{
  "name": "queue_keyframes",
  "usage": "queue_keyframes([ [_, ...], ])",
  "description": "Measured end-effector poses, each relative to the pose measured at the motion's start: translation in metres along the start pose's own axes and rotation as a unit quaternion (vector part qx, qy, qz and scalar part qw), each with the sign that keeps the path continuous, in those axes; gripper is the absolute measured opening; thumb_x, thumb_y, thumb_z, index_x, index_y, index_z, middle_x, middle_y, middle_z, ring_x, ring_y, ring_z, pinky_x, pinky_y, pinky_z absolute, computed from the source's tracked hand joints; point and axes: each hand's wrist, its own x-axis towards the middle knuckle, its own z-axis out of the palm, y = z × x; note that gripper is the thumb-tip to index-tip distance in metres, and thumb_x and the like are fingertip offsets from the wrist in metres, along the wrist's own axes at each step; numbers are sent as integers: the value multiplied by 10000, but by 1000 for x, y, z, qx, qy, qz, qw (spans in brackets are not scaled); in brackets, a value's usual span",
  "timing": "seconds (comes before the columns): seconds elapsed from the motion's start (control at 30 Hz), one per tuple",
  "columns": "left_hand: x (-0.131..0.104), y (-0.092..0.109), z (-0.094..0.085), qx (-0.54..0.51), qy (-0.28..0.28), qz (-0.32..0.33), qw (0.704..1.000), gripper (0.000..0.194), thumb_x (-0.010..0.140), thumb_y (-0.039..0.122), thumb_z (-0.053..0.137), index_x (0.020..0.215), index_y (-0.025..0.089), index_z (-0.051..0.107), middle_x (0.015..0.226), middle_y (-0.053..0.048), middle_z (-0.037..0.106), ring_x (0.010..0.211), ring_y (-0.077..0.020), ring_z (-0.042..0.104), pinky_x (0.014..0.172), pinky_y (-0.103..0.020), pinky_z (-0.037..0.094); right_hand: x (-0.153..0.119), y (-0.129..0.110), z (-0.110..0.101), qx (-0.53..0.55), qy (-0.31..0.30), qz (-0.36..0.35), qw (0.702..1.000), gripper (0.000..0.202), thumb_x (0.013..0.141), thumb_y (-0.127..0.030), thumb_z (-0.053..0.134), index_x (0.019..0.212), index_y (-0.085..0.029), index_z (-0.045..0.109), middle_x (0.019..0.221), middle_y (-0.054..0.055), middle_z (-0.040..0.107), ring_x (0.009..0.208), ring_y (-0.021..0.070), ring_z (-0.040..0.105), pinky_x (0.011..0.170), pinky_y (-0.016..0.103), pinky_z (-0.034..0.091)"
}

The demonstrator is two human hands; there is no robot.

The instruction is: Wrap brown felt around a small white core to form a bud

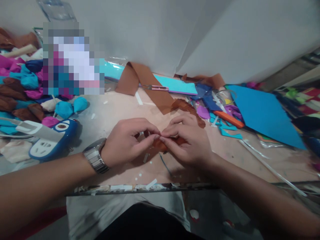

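Note:
Over the near part of the table, my left hand [130, 141] and my right hand [191, 140] meet, thumbs and forefingers pinched together. A small piece of brown crepe paper [160, 145] is between them, gathered mostly under my right fingers, which hide much of it. The left fingertips pinch at its left end. Just beyond the hands lies a long folded strip of brown crepe paper [152, 91], with pink-handled thread snips [158, 88] resting across it. Crumpled brown crepe paper [185, 106] sits behind my right hand.
A blue-and-white power strip [52, 141] with a plugged-in charger stands left, before a heap of coloured paper bundles [27, 86]. On the right are an orange cutter [228, 119], a blue sheet [267, 113], paper scraps and a thin white strip [272, 166]. A pale wall [150, 33] rises behind.

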Motion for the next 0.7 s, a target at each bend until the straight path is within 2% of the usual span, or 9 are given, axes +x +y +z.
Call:
queue_keyframes([
  [0.37,0,-2,4,-28,-40,-28,998,100,948,210,588,956,163,676,909,-38,687,777,-137,608,682,-250,481,1,-2,-1,-25,-12,14,1000,37,911,-286,743,906,-250,750,867,23,708,921,213,631,912,415,431],
  [0.53,-2,-4,8,-136,-69,-103,983,176,1007,302,544,1000,163,651,911,-40,682,800,-143,618,706,-248,514,2,-2,-2,-30,-21,15,999,87,941,-300,698,955,-268,777,853,23,696,912,208,617,913,406,428],
  [0.7,0,-2,10,-202,-66,-140,967,173,993,310,576,988,156,654,889,-35,664,767,-129,601,675,-230,517,2,-1,-2,-20,-22,-6,1000,109,955,-258,668,992,-274,769,827,7,723,919,211,607,916,409,428],
])
